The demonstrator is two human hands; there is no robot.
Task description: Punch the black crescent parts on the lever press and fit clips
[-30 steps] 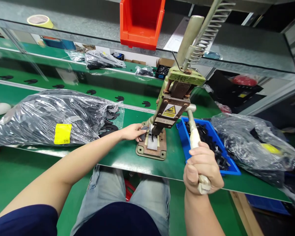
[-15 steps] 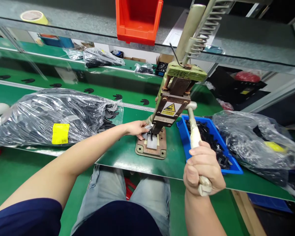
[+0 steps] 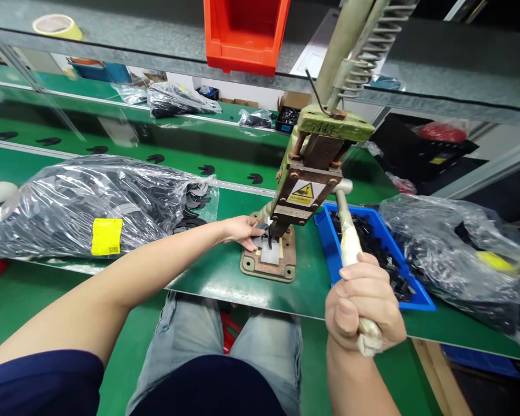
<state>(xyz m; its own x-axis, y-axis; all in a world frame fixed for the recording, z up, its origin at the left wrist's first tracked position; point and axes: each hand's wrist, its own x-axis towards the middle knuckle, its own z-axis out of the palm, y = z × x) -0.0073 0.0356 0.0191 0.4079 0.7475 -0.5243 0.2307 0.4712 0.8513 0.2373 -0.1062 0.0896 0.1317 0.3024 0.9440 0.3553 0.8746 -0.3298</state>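
My left hand (image 3: 242,231) pinches a dark curved plastic piece (image 3: 259,238) under the ram of a green hand press (image 3: 305,188). Below it lies the press's brown base plate (image 3: 288,263), with a bare metal strip (image 3: 269,253) in front. My right hand (image 3: 366,300) is wrapped round the tape-covered lever (image 3: 350,237) of the press, to the right of the ram. The tip of the piece is partly hidden by the press tool. On the left, a clear plastic bag (image 3: 99,202) with a yellow label spills similar dark pieces (image 3: 195,202) from its mouth.
A blue tray (image 3: 327,245) of small black parts stands right of the press, beside another plastic bag (image 3: 472,237). Several dark pieces (image 3: 255,178) lie spaced along the green surface behind. An orange bin (image 3: 242,58) and a tape roll (image 3: 56,26) sit on the shelf above.
The camera view has shifted slightly, so the press appears a little further right. Both hands keep their grips; the right hand and lever sit slightly lower in view.
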